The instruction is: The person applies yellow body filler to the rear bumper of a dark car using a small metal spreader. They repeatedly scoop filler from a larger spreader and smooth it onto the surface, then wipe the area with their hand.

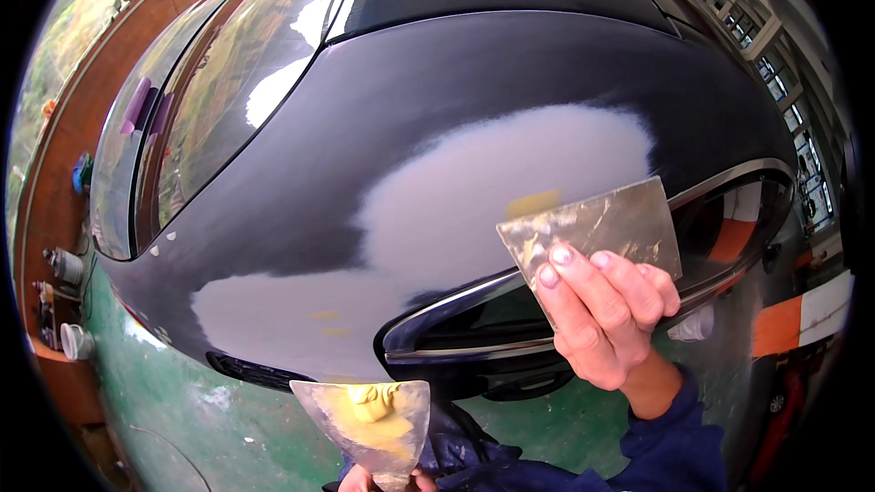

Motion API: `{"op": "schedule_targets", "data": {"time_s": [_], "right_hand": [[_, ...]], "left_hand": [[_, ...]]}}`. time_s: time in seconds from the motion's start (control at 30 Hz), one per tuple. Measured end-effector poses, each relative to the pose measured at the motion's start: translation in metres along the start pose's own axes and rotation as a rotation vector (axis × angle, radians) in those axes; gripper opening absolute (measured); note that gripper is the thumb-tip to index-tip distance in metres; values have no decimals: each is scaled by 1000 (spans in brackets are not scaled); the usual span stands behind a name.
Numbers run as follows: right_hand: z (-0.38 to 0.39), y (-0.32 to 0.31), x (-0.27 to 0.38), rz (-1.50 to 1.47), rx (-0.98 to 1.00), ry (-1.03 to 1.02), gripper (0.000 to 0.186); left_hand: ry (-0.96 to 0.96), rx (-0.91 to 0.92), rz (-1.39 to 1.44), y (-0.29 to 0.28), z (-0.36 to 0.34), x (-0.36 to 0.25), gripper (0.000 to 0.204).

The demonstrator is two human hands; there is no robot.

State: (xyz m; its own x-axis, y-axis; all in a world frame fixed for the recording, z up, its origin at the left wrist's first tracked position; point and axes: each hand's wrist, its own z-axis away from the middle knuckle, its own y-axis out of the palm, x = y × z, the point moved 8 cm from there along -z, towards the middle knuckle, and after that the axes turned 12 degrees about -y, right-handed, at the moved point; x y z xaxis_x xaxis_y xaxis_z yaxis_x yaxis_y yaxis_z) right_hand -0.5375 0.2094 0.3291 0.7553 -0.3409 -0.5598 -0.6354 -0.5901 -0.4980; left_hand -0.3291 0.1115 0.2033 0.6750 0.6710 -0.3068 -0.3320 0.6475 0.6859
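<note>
My right hand [612, 314] presses its fingers along a flat rectangular metal putty spreader [602, 223], held over the side of a dark car [365, 91]. The spreader's face carries smears and scratches. Just beyond its upper edge, a yellow putty patch [532, 204] lies on a dull grey area [437, 210] of the bodywork. Fainter yellow streaks [326, 315] show lower on the grey. At the bottom, my left hand [355, 479], partly cut off, grips a wide putty knife [383, 451] by its lower end. A lump of yellow putty [372, 401] sits near the blade's broad edge.
The car's side window [483, 319] with bright trim runs below the spreader. A rear windscreen [228, 100] reflects light at left. White buckets [77, 342] stand by a brown wall [55, 164] on a green floor [228, 410]. An orange and white barrier [802, 319] is at right.
</note>
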Motion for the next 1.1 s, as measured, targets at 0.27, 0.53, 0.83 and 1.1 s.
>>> {"op": "schedule_targets", "data": {"time_s": [0.27, 0.53, 0.83, 1.1], "right_hand": [[-6, 14, -1, -43, 67, 22, 20], [-17, 6, -7, 16, 56, 13, 13], [-1, 12, 5, -14, 74, 37, 18], [8, -5, 10, -19, 68, -10, 16]], "left_hand": [[-3, -11, 3, -4, -1, -2, 32], [0, 25, 15, -2, 0, -7, 30], [-21, 27, -3, -3, -4, -10, 31], [6, 5, -22, 0, -4, -10, 32]]}}
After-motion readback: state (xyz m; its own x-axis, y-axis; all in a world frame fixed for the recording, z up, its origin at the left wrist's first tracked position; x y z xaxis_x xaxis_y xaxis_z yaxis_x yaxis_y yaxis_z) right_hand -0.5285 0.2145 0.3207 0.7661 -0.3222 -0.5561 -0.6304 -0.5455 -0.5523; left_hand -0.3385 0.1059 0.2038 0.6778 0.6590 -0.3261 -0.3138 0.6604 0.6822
